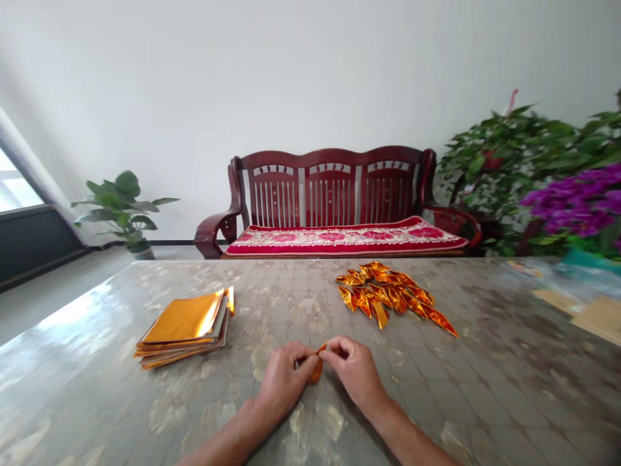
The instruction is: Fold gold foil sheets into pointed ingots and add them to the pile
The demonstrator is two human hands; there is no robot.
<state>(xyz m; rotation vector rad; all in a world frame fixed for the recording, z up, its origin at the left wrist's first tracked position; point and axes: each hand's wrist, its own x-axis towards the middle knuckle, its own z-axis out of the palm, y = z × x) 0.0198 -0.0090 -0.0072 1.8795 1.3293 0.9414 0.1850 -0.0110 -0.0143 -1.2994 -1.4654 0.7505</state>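
Note:
Both my hands meet near the front middle of the table, pinching one small piece of orange foil paper (316, 371). My left hand (287, 375) is closed on its left side, thumb and forefinger together. On the other side my right hand (355, 370) pinches the upper tip. Part of the foil paper is hidden behind the fingers. To the left lies a stack of square gold foil sheets (182, 320), its edges uneven. Beyond my right hand is a loose pile of folded gold foil pieces (388, 292), pointed and creased.
The table (272, 310) has a glossy, floral-patterned top. Plastic bags and cardboard (599, 317) lie at its right edge. Behind it stands a dark red wooden bench (330, 188) with a patterned cushion. Potted plants (123, 210) and purple flowers (577, 197) flank the bench.

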